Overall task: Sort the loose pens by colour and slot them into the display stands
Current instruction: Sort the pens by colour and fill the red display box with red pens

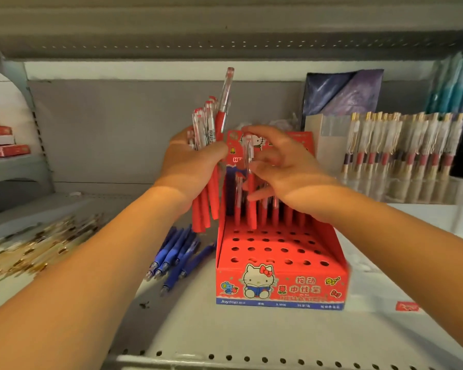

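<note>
Display stand (281, 284), red cardboard with punched holes, sits on the shelf (198, 329) below both sets of fingers. It is probably light and easy to shove, so push pens in straight down. The front rows of holes are empty; slotted red pens (275, 212) fill the back row, under the right fingertips. Red pen bundle (211, 129) stands upright in the left hand (190, 161), fingers curled round its middle, with caps above the fingers and barrels hanging below. The pens are smooth, stiff plastic, light singly but apt to slide out of a loose fist, so a firm mid-barrel grip looks best. Blue pens (175, 253) lie loose on the shelf well below the left fingers, beside the stand. Single red pen (247, 153) is upright in the right hand (286, 166), pinched near its clear cap end between thumb and fingertips, other fingers loosely spread; blur hides the exact contact. Holding lower, on the red grip, would likely aim the tip better.
</note>
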`<move>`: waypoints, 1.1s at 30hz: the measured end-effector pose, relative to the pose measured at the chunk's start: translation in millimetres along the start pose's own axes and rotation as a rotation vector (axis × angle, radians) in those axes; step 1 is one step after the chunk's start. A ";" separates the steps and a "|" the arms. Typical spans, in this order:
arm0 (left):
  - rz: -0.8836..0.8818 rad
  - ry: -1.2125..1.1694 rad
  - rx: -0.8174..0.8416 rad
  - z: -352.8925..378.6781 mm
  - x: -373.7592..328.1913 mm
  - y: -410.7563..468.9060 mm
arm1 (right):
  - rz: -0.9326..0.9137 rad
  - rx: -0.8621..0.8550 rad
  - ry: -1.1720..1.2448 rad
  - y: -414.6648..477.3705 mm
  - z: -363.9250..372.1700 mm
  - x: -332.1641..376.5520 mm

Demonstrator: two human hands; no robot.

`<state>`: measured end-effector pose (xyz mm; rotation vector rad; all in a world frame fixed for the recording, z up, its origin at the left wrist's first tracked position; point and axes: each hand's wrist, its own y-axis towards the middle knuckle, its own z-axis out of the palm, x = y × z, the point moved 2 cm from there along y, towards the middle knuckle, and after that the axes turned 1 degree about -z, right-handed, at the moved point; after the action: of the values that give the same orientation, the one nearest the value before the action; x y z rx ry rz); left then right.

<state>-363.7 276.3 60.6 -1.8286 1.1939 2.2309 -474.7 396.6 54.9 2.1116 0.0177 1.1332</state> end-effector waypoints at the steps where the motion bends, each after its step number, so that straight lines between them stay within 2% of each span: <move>1: 0.002 0.021 -0.003 -2.2 3.0 0.9 | -0.004 -0.008 0.018 0.4 -0.1 -2.5; 11: 0.064 0.089 0.131 0.0 13.1 -5.0 | -0.061 -0.246 -0.061 -5.6 13.9 -24.3; 19: 0.092 0.059 0.173 4.2 11.0 -7.5 | -0.074 -0.306 -0.098 -9.1 11.8 -27.3; 27: 0.103 0.087 0.212 3.5 13.6 -6.1 | 0.006 -0.122 -0.274 -15.5 22.7 -33.9; 33: 0.096 0.099 0.320 2.4 13.5 -4.8 | 0.091 -0.040 -0.386 -13.6 17.1 -33.1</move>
<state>-367.7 275.1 46.7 -1.8034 1.5807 1.8711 -478.4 385.4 17.0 2.2800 -0.2815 0.7520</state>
